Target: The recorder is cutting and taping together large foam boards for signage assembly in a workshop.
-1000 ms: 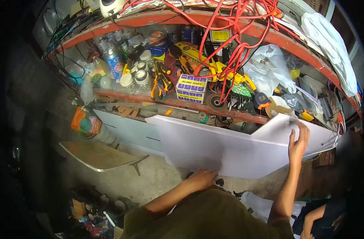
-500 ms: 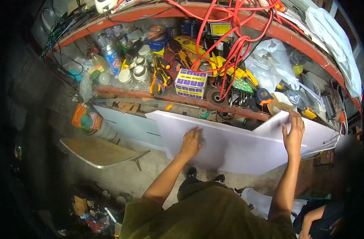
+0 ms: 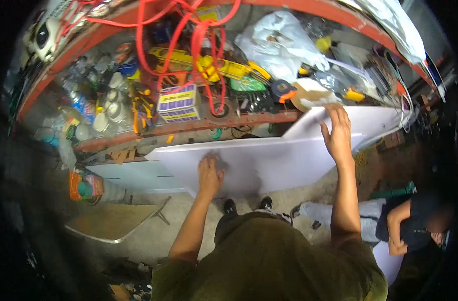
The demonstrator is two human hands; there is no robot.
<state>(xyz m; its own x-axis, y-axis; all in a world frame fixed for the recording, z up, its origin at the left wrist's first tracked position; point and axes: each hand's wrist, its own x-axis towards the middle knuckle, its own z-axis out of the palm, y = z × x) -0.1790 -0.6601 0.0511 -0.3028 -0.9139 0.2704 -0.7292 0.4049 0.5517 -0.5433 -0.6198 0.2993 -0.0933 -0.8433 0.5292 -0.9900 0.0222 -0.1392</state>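
Observation:
A large white panel (image 3: 284, 163) stands on edge in front of me, leaning at the shelf. My left hand (image 3: 210, 176) rests against its front face, a little below the top edge, with the fingers loosely spread. Behind its right part is a second white panel (image 3: 374, 122), with a slanted corner. My right hand (image 3: 337, 131) has its fingertips over that panel's upper edge, and its thumb stands apart on the near side. What the fingertips touch behind the edge is hidden.
A red-framed shelf (image 3: 259, 119) holds tools, jars, a rivet box (image 3: 179, 104), a plastic bag (image 3: 281, 42) and red cable (image 3: 199, 37). A folding table (image 3: 113, 220) and orange container (image 3: 76, 185) stand left. A person (image 3: 404, 220) sits at the right.
The view has swung to the right, bringing more of the seated person into sight. Both hands keep about the same places on the panels.

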